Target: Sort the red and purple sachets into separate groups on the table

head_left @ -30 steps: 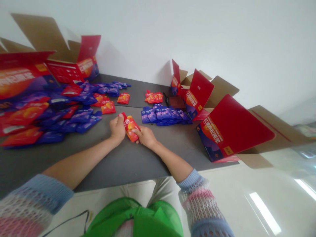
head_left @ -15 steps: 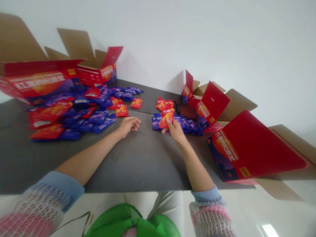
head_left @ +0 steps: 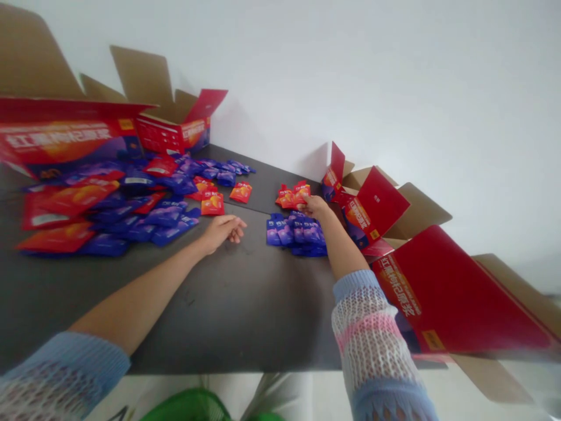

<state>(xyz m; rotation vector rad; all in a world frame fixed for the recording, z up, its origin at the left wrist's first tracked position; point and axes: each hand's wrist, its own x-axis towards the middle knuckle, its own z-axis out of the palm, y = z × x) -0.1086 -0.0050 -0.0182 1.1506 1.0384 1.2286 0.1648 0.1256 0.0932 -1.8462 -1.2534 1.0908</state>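
My right hand (head_left: 314,206) reaches to the back of the dark table. Its fingers are closed on a red sachet (head_left: 301,190), which lies at or just above other red sachets (head_left: 286,197); whether it touches them I cannot tell. In front of that hand is a group of purple-blue sachets (head_left: 289,231), partly covered by my forearm. My left hand (head_left: 224,230) hovers low over the table with loosely bent fingers and nothing seen in them. Nearest to it is a red sachet (head_left: 213,204), with one more red sachet (head_left: 241,192) behind.
A mixed heap of purple and red sachets (head_left: 131,204) spreads over the left of the table (head_left: 228,310). Behind it stand open printed cartons (head_left: 65,140). Several more open red cartons (head_left: 442,292) line the right side, flaps sticking out. A white wall rises behind.
My right hand has moved back with the red sachet, from over the purple-blue group to the red sachets behind it. My left hand keeps about the same place. The view has shifted slightly.
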